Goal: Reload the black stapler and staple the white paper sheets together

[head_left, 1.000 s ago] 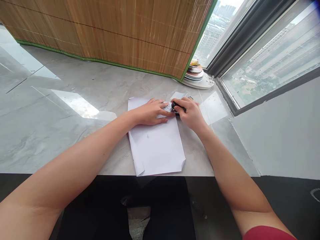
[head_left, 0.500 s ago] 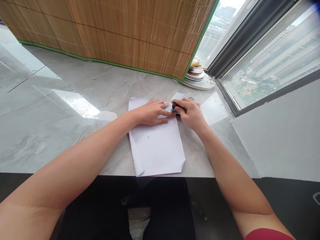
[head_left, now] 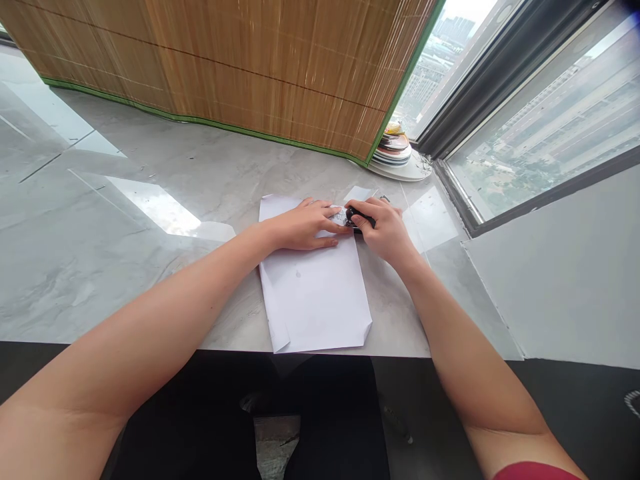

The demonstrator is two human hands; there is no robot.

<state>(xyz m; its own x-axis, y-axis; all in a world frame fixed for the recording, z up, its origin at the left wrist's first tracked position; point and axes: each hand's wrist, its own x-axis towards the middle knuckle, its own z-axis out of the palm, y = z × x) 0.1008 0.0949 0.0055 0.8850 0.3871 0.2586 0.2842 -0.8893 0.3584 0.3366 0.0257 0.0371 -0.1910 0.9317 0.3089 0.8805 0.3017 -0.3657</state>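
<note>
White paper (head_left: 320, 300) lies flat on the counter under the left hand (head_left: 307, 225), which is spread palm-down with its fingers reaching toward the paper's right edge. Against that edge, the right hand (head_left: 383, 227) is curled around a black tool (head_left: 356, 215), perhaps a stapler, though fingers hide most of it. Beside the left fingertips shows one mottled grey-and-white patch, too small to identify.

The paper should handle as light and bendable, easily creased and apt to slide on the glossy counter (head_left: 200, 173), so a flat palm suits holding it down; for lifting, the plain long edges look safer than the two bent near corners. The tool is probably stiff and heavier, best held around its body, as it is here.

Counting outward: two hands, one tool, one piece or bundle of paper; how many sheets it has cannot be told. The paper's near end reaches the counter's front edge. Farther off stand one bamboo blind (head_left: 225, 73) with green edging and one stack of plates (head_left: 393, 155), several but too overlapped to count, near two window panes (head_left: 555, 127).
</note>
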